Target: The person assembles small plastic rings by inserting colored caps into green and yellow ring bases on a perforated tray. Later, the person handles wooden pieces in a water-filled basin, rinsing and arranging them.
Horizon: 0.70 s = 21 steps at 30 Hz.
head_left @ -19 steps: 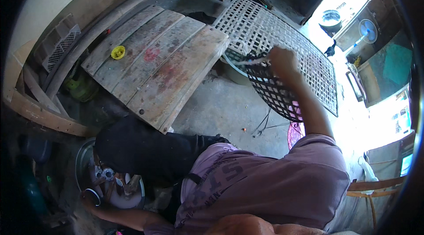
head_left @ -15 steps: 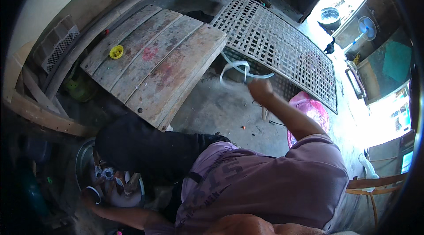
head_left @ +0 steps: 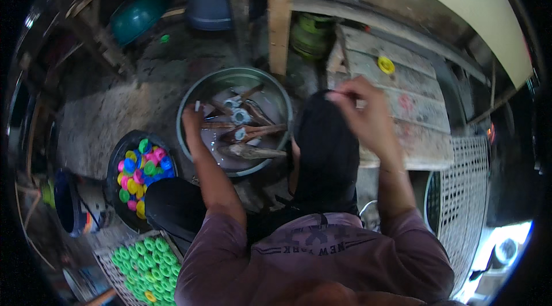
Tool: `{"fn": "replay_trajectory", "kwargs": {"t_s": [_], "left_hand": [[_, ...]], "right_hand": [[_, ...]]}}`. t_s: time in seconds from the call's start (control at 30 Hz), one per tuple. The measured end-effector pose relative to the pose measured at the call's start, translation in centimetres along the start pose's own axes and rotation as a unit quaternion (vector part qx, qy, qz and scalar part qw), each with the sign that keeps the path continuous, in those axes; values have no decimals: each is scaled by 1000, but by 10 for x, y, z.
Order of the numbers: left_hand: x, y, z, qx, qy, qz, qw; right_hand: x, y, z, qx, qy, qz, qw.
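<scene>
My left hand [head_left: 192, 122] is inside the left part of a round grey-green basin [head_left: 185, 148]. Its fingers are closed, and a small white piece shows at the fingertips; its kind is unclear. Pale liquid [head_left: 215, 148] lies in the basin, with several long brown wooden-looking pieces in it, some with whitish, ring-like ends [head_left: 240, 116]. My right hand [head_left: 365, 113] is raised above my dark-clad right knee [head_left: 325, 139], its fingers pinched together. Something thin and dark may be at the fingertips, too small and blurred to name.
Left of my left leg stands a dark tub [head_left: 118, 205] of colourful plastic pieces. Nearer me, a crate [head_left: 109, 266] holds green ring-shaped pieces. At right is a low plank table [head_left: 422, 110] bearing a yellow ring-shaped piece [head_left: 386, 65], beside a woven slatted panel [head_left: 463, 191]. A green gas cylinder [head_left: 310, 36] stands behind.
My view has swung left to the basin. My right hand has come back from beside a whitish looped strip to above my knee. My left hand stays at the basin's left side.
</scene>
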<state>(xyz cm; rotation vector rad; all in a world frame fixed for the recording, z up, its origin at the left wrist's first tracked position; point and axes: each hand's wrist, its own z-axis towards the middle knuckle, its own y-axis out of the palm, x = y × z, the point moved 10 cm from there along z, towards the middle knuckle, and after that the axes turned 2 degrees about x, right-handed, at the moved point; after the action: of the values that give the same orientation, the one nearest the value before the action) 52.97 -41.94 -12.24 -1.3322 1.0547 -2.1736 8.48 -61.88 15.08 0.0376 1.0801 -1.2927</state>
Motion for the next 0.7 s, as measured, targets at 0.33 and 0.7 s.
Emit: {"fn": "replay_trajectory", "kwargs": {"t_s": [0.33, 0.7], "left_hand": [[-147, 107, -67, -156, -258, -76, 951], [-248, 219, -153, 229, -594, -398, 660]], "right_hand": [[119, 505, -67, -335, 472, 410, 706], [195, 610, -120, -178, 632, 380, 651]]}}
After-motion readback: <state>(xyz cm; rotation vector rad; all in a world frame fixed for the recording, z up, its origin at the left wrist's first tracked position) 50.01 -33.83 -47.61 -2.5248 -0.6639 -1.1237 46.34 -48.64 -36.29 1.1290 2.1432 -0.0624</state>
